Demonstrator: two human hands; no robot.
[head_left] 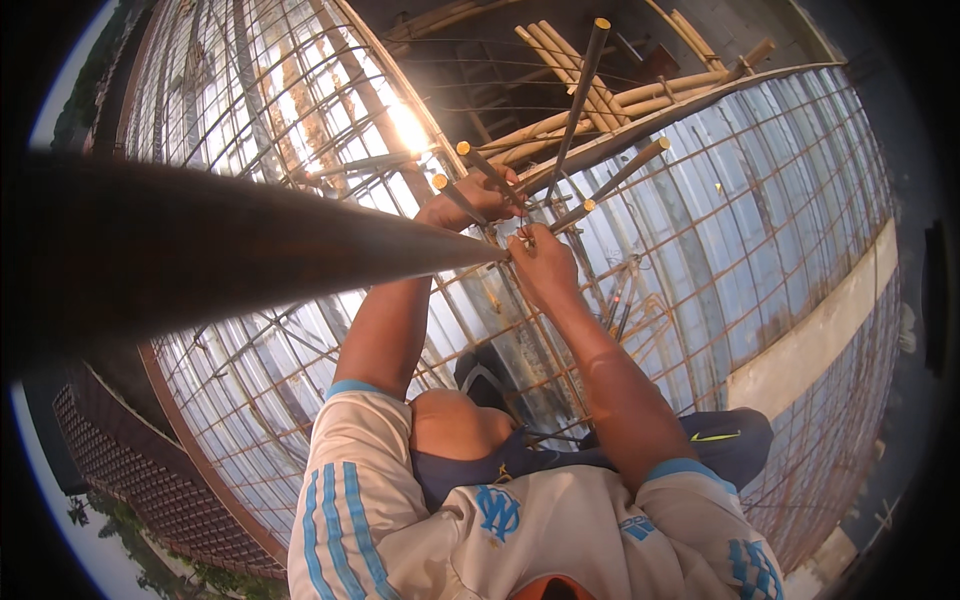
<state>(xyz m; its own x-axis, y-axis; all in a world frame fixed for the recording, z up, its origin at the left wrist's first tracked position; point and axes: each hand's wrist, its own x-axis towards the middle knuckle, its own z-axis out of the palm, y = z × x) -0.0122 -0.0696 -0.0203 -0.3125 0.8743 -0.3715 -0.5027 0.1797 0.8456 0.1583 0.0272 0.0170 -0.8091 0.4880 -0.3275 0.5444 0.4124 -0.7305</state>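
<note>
Both my hands are close together at a cluster of upright steel reinforcing bars (577, 110) with yellow ends. My left hand (470, 203) reaches in among the bars, fingers bent and pinched together. Just below and to its right, my right hand (545, 262) has thumb and fingers closed in a pinch at the foot of the cluster. A thin dark strand, perhaps wire, seems to run between the fingertips, but it is too small to make out. One dark bar (250, 240) rises very near the camera, blurred, and covers part of my left forearm.
A grid of thin steel bars (740, 235) lies over shiny corrugated metal sheets (770, 150). Beyond a board edge is a dark opening with bamboo poles (560, 65). A pale plank (815, 325) lies at the right. A tiled roof (140, 455) shows lower left.
</note>
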